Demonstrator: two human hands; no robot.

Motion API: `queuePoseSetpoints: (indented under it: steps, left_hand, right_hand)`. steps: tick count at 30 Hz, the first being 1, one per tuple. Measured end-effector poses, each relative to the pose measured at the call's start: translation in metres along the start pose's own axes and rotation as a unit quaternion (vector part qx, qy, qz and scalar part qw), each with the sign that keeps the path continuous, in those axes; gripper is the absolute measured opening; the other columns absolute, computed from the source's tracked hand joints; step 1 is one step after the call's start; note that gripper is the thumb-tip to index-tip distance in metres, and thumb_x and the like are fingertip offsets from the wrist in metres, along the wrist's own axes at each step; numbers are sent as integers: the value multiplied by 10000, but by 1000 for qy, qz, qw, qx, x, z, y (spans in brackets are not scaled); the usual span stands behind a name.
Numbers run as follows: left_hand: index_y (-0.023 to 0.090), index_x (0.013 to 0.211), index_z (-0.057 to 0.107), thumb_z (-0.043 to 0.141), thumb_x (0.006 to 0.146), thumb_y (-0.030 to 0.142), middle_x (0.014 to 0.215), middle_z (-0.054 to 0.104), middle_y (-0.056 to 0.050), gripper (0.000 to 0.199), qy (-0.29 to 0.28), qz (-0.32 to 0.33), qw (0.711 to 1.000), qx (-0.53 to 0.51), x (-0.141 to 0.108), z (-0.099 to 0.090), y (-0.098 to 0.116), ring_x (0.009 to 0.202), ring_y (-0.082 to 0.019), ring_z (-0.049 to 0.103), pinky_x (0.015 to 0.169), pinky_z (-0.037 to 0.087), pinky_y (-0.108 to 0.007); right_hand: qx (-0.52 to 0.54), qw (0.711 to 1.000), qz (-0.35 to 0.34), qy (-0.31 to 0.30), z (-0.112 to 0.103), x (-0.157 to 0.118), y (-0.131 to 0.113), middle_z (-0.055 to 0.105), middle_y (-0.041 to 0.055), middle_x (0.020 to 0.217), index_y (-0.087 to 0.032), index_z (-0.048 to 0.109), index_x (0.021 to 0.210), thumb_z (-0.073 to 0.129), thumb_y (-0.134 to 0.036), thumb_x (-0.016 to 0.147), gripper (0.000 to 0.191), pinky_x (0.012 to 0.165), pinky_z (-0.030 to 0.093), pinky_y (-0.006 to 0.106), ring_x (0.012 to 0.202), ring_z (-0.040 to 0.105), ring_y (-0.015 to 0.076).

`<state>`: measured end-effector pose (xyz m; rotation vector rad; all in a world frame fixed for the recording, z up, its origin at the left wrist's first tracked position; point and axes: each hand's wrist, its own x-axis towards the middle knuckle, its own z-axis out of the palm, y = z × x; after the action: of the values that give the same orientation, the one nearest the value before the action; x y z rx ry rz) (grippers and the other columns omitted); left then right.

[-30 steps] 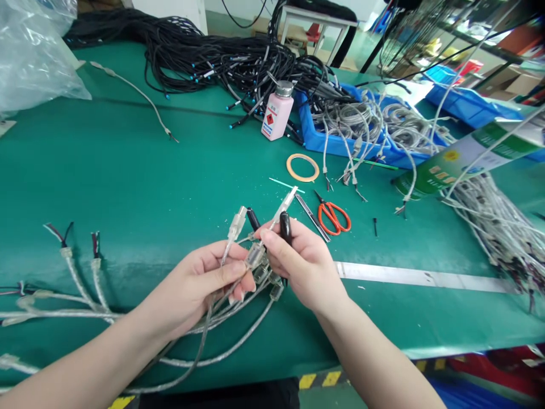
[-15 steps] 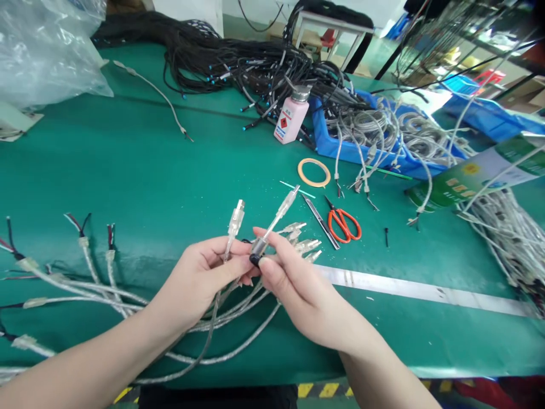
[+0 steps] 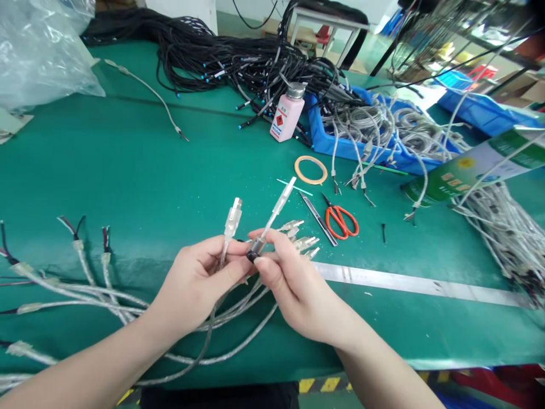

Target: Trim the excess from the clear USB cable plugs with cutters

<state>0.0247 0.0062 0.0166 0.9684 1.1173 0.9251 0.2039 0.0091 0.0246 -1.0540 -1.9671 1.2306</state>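
In front of me, my left hand (image 3: 193, 278) is closed on a clear-jacketed cable, whose plug (image 3: 232, 218) with a metal tip points up above my fingers. My right hand (image 3: 293, 289) pinches a short grey cylinder with a black end (image 3: 256, 249). A second clear plug (image 3: 283, 199) rises from this cylinder on a thin stem. Both thumbs meet near the black end, and my fingers partly cover it. Beneath my hands runs a bundle of clear cables (image 3: 251, 335), with several more plugs (image 3: 304, 243) showing beyond my right hand and stripped wire ends (image 3: 74, 227) to the left.
Orange-handled scissors (image 3: 340, 221), a utility knife (image 3: 318, 218) and a tape ring (image 3: 310, 170) lie ahead. Behind stand a pink bottle (image 3: 288, 113) and a blue bin (image 3: 317, 133) of coiled cables. Black cables (image 3: 191, 51) fill the back; a metal strip (image 3: 383, 284) crosses the green table.
The view has shifted slightly, and the plug above my right hand has turned a little. Both hands keep their hold on the same things.
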Motion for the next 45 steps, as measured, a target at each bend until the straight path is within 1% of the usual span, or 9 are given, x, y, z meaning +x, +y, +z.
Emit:
queuePoseSetpoints:
  steps: [5,8,11,17,24,28,32,39,45]
  left_hand:
    - [216,808,733,712,834,230,677,724,41,37,-65,-13,998,9,-1,-3,0,635,-88,615,621,477,-166]
    - [179,680,692,665,882,273,614,653,34,225,-116,-25,993,-18,2,-8,1,605,-73,543,600,431,-155]
    - [152,672,695,659,891,325,592,633,16,282,-170,-71,980,-80,6,-9,3,579,-69,513,576,414,-157]
    - [159,765,744,780,790,265,674,730,-20,115,-163,-139,961,-174,5,1,4,597,-90,617,555,478,-159]
    - [163,742,749,840,695,169,626,743,-8,102,-76,-119,974,-176,2,4,3,537,-93,650,516,511,-158]
    - [160,790,729,824,717,195,646,740,-1,124,-32,-76,990,-118,3,0,1,535,-95,648,513,516,-165]
    - [166,832,715,796,742,220,654,718,15,133,-7,-27,998,-62,2,-1,-2,576,-114,656,533,522,-187]
    - [165,729,703,818,674,155,612,677,36,128,-7,-12,1000,-25,-2,3,6,553,-106,622,523,504,-181]
    - [168,817,734,742,794,226,677,714,-1,63,-57,-23,998,-24,-1,-2,2,548,-100,620,539,509,-191]
  right_hand:
    - [-48,994,4,103,3,3,5,516,-19,684,-197,490,947,357,-294,1021,180,557,361,252,578,459,116]
    - [126,988,22,92,0,8,10,404,-51,635,-195,514,894,348,-396,1026,292,488,307,234,505,336,84]
    - [336,937,62,68,-2,12,11,310,-91,591,-196,542,968,494,-472,964,279,399,206,204,437,218,53]
    - [391,903,103,148,-1,14,10,299,-111,512,-200,503,770,672,-375,871,263,376,174,186,410,210,33]
    - [329,926,109,147,-1,12,14,304,-101,534,-209,510,798,623,-435,904,274,401,215,199,439,255,51]
    - [177,975,84,104,-3,6,10,392,-66,609,-188,579,1136,412,-488,997,369,497,347,228,513,366,83]
    - [98,994,45,-4,1,0,1,578,-22,727,-186,392,1356,367,-375,1029,378,677,462,263,696,584,126]
    - [-8,999,-16,46,13,-4,-3,668,48,943,-215,427,1183,376,-299,1020,191,672,478,261,773,647,153]
    - [-42,993,4,112,2,1,5,494,-19,654,-192,557,958,305,-355,1037,311,565,378,260,580,463,123]
